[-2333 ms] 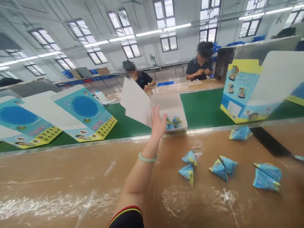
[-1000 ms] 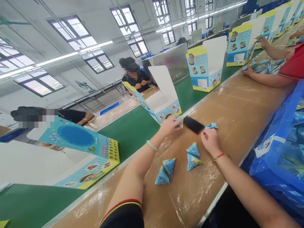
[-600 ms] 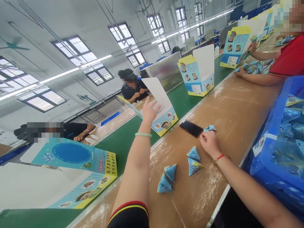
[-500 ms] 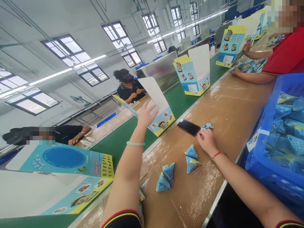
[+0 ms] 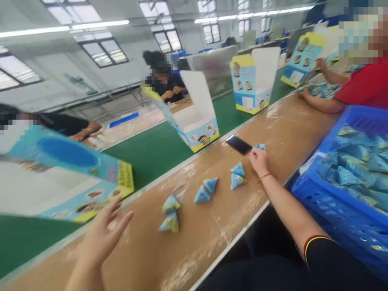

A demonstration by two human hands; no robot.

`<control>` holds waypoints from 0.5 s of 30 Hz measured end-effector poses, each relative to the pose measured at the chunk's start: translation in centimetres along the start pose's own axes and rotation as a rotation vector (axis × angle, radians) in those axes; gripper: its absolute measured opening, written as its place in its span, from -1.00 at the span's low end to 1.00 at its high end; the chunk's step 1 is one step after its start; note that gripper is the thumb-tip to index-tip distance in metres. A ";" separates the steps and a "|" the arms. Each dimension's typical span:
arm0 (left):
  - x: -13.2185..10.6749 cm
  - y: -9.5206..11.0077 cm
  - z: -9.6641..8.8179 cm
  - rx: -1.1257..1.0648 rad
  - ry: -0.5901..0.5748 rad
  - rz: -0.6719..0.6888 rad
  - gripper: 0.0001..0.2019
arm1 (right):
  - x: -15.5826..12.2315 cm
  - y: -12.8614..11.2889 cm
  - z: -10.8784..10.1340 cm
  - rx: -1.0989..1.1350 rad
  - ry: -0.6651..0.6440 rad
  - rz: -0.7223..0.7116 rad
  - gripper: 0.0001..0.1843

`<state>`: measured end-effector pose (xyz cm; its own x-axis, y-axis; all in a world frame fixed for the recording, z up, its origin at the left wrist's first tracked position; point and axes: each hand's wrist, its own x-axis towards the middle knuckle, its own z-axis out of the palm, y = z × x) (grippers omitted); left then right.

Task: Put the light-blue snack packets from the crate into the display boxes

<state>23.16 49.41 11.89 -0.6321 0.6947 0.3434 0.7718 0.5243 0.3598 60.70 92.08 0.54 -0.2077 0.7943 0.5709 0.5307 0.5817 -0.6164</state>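
Observation:
My left hand (image 5: 106, 230), slightly blurred, is open with fingers apart and thumb out, in front of the nearest open carton (image 5: 100, 198). It holds nothing. My right hand (image 5: 258, 161) rests on the brown tabletop with curled fingers, right against a blue triangular packet (image 5: 260, 147); whatever lies under the fingers is hidden. A black phone (image 5: 238, 144) lies just left of those fingertips. Between my hands, packets lie in pairs: a near pair (image 5: 170, 214), a middle pair (image 5: 206, 190) and a far pair (image 5: 238, 176).
A blue crate (image 5: 306, 182) full of packets stands at the right. Open cartons, one in the middle (image 5: 201, 135) and one farther along (image 5: 248, 101), stand on the green strip (image 5: 148, 157). A co-worker in red (image 5: 363, 87) works at the far right; others sit across.
My left hand has come back from the middle carton, down and left toward the nearest carton. The camera view has turned, revealing the near pair of packets. My right hand stays by its packet.

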 end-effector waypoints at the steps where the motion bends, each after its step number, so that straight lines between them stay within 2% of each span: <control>1: -2.4 -0.9 -0.4 -0.105 -0.073 -0.059 -0.26 | -0.7 -0.6 0.0 0.010 -0.009 0.011 -0.74; 3: -6.0 -1.9 -0.5 -0.278 -0.187 -0.115 -0.04 | -1.9 -1.7 -0.1 0.027 -0.008 0.039 -0.75; 5: -7.6 -2.2 0.4 -0.374 -0.216 -0.064 0.13 | -2.5 -2.3 -0.6 0.030 0.011 0.063 -0.77; 9: -6.6 -1.1 3.5 -0.238 -0.254 0.180 0.23 | -3.0 -4.2 -2.8 0.015 0.141 0.085 -0.80; 12: -5.9 0.9 4.9 -0.194 -0.323 0.318 0.06 | -4.8 -7.5 -4.9 0.099 0.146 -0.002 -0.79; 14: -6.1 2.4 5.0 -0.186 -0.336 0.354 -0.19 | -6.9 -9.9 -7.4 0.110 0.117 -0.082 -0.77; 15: -6.2 3.3 5.1 -0.184 -0.320 0.351 -0.34 | -7.9 -10.8 -9.4 0.104 0.102 -0.125 -0.77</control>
<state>29.95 49.29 6.54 -0.2610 0.9448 0.1981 0.8905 0.1564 0.4272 64.31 77.90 7.75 -0.1793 0.6956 0.6957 0.4173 0.6942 -0.5865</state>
